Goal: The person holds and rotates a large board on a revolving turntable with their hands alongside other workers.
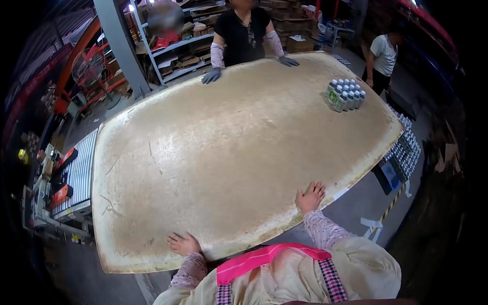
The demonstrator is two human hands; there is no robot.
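Observation:
My left hand [184, 244] lies palm down on the near edge of a large worn tan table [203, 152], fingers spread and holding nothing. Farther right, my right hand [310, 197] rests flat near the same edge, its fingers apart and nothing in it. Both wrists have patterned sleeves. A tight group of several bottles [345, 95] with pale caps and green on the labels stands upright on the table's far right part, well away from both hands.
Across the table, a person in black [244, 33] rests two gray-gloved hands on its far edge. Another person [382, 58] stands beyond the right end. A roller conveyor [79, 175] adjoins the left end. Many capped bottles [406, 147] stand below the right edge.

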